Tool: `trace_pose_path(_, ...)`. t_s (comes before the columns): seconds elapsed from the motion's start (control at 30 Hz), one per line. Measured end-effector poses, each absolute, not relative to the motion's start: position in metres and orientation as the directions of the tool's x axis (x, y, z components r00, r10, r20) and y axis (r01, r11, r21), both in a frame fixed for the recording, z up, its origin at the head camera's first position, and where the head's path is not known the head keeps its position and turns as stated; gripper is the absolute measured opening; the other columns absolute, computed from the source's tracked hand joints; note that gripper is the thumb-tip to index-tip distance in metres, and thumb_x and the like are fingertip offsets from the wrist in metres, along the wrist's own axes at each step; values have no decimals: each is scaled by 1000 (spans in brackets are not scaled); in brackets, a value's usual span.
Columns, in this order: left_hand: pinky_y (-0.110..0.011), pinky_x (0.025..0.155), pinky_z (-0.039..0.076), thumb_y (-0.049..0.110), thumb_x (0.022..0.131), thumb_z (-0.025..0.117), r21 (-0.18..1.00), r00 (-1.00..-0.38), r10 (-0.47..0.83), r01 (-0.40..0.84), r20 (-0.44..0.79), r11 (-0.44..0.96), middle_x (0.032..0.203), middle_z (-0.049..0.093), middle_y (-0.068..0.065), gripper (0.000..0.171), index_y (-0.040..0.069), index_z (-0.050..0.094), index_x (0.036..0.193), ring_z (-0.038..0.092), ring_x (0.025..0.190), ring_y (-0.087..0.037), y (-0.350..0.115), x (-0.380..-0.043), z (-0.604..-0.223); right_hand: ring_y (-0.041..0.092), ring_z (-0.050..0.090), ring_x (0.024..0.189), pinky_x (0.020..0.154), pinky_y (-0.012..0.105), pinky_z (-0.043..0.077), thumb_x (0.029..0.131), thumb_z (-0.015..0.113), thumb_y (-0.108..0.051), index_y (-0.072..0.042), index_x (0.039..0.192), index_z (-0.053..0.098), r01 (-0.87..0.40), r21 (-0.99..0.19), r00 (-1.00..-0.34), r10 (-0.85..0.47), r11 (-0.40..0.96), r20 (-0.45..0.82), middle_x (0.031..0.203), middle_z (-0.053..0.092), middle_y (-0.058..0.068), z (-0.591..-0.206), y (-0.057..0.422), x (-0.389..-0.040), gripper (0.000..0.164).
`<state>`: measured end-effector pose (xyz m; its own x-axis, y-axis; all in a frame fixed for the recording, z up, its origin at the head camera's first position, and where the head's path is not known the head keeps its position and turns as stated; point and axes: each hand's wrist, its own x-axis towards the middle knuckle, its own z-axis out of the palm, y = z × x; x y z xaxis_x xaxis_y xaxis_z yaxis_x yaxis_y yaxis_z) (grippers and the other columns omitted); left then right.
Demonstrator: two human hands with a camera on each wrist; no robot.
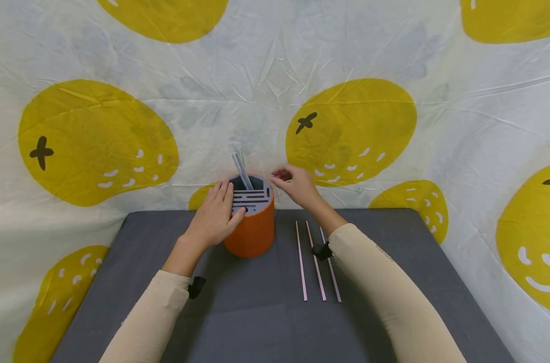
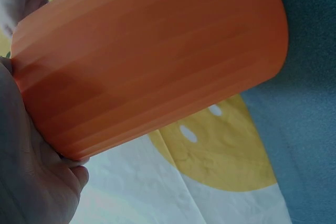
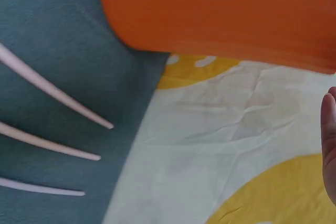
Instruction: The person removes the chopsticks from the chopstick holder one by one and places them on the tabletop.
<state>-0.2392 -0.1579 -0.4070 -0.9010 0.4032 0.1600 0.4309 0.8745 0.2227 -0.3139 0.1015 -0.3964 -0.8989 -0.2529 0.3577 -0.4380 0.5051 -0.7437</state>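
An orange ribbed cylindrical holder [image 1: 250, 234] with a grey slotted top [image 1: 252, 197] stands upright on the table. Several thin pale sticks [image 1: 241, 169] lean out of its rear opening. My left hand [image 1: 216, 212] rests along the left of the top, fingers extended, its thumb near the front rim. Just off the right side of the rim is my right hand [image 1: 297, 185], fingers loosely bent and nothing visible between them. In the right wrist view only part of that hand [image 3: 329, 145] shows at the right edge, below the holder [image 3: 220, 14].
Three slim chopsticks, two pink [image 1: 301, 262] [image 1: 316, 262] and one pale lilac [image 1: 333, 275], lie side by side on the dark grey table [image 1: 257, 322], right of the holder. A white cloth with yellow fruit prints [image 1: 238, 101] hangs behind the table.
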Motion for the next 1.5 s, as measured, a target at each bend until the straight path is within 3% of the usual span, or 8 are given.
trace_pose_path(0.43, -55, 130, 11, 50, 109, 34, 227, -900, 405, 433, 160, 873, 171, 11, -25, 80, -6, 15, 162, 9, 160, -41, -158, -239, -406, 19, 71, 96, 87, 33, 60, 98, 73, -22, -8, 113, 71, -458, -660, -888, -342, 596, 307, 105, 75, 6, -373, 47, -326, 21)
trace_pose_path(1.0, -54, 130, 10, 50, 109, 33, 213, -896, 410, 440, 171, 873, 171, 11, -25, 79, -7, 16, 162, 7, 161, -40, -159, -241, -409, 19, 67, 89, 83, 31, 58, 98, 74, -25, -7, 104, 66, -395, -565, -914, -249, 724, 321, 97, 71, 7, -373, 16, -331, 20)
trace_pose_path(1.5, -53, 131, 10, 49, 109, 33, 216, -895, 411, 442, 174, 870, 171, 11, -26, 79, -7, 16, 162, 8, 160, -41, -159, -240, -409, 19, 68, 85, 79, 32, 58, 97, 72, -19, -7, 99, 65, -427, -540, -890, -232, 725, 392, 93, 71, 6, -376, 12, -327, 13)
